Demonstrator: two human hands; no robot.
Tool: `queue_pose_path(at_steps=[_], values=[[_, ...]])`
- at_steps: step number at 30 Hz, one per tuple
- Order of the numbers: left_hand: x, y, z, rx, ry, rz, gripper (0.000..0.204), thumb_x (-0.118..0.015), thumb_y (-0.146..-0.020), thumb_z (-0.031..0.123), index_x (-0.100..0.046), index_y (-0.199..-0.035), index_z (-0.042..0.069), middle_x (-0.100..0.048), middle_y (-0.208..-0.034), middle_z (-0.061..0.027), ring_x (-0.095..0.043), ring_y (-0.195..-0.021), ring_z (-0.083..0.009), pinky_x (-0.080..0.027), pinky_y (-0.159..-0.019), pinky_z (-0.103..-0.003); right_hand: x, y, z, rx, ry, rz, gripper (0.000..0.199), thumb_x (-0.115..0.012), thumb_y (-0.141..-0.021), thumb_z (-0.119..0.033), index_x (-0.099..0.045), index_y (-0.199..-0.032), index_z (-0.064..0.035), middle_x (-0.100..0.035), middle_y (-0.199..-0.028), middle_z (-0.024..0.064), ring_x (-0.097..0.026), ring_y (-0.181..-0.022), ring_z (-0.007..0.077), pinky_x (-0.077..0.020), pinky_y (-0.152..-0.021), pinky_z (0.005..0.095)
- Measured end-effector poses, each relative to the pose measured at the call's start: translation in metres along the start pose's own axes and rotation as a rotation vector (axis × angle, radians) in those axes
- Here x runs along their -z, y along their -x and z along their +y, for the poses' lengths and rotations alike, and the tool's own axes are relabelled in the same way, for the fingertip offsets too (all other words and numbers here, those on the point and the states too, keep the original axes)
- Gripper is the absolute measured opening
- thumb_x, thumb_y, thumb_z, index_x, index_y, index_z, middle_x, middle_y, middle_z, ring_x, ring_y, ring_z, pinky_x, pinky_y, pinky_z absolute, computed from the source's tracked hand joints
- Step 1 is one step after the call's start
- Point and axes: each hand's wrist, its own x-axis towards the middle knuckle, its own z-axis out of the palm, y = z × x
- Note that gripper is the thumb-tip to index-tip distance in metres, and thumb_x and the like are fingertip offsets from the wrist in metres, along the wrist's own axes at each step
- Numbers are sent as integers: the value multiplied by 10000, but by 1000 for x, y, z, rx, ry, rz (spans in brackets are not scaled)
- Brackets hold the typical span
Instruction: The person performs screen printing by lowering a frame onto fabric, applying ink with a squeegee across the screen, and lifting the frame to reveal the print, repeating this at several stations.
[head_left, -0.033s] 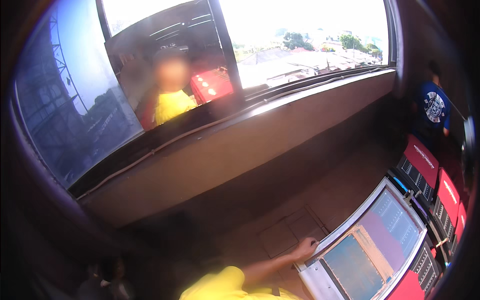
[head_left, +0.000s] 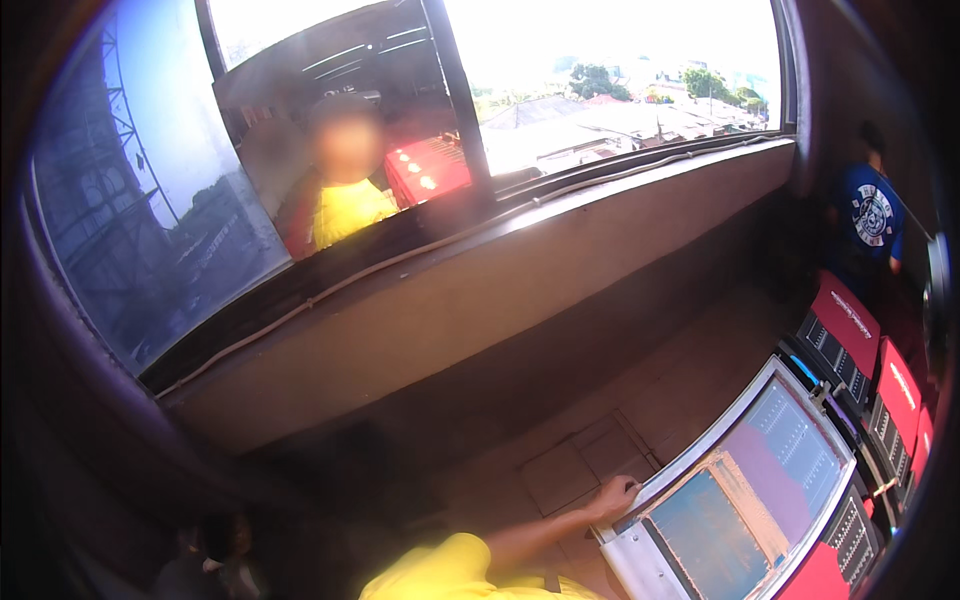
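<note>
white lettering (head_left: pixel 848 316) on red panels (head_left: pixel 898 388), blue shirt (head_left: pixel 871 222)

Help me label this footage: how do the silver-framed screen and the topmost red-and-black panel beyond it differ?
The silver-framed screen has a pale surrounding frame; the red-and-black panel shows none. Inside, the screen is mainly blue and purple; the panel is red and black. The left hand is at the screen's edge, away from the panel. Both carry rows of small pale marks.
</note>
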Motion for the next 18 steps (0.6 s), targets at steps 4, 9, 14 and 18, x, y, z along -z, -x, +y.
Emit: queue_pose_path(at_steps=[4, 9, 14, 18], values=[[0, 0, -2, -30, -14, 5, 435, -528, -941, 336, -669, -1120, -35, -679, -1106, -231, -649, -1033, -352, -497, -888, -416, -6, 1, -14, 50, -18, 17, 309, -467, -988, -170, -617, -1134, 57, -614, -1141, 248, -592, -1066, 385, -465, -937, 460], [-7, -4, -9, -36, -5, 43, 426, -531, -944, 336, -671, -1104, -34, -677, -1094, -236, -648, -1022, -361, -493, -883, -427, -9, 0, -24, 100, -38, 21, 306, -475, -987, -169, -621, -1132, 56, -616, -1141, 248, -592, -1065, 388, -465, -938, 464], [-5, -1, 0, 30, -17, 39, 429, -543, -945, 347, -675, -1092, -35, -680, -1088, -232, -644, -1027, -364, -492, -889, -433, -11, -4, -28, 145, -58, 25, 302, -483, -985, -168, -625, -1131, 56, -618, -1140, 249, -593, -1064, 391, -465, -939, 468], [-3, 1, 1, 8, -34, 29, 436, -542, -948, 350, -669, -1108, -35, -677, -1105, -231, -635, -1050, -367, -490, -906, -427, -14, -8, -33, 181, -84, 27, 300, -490, -984, -168, -628, -1130, 55, -619, -1139, 249, -593, -1063, 393, -465, -940, 471]])
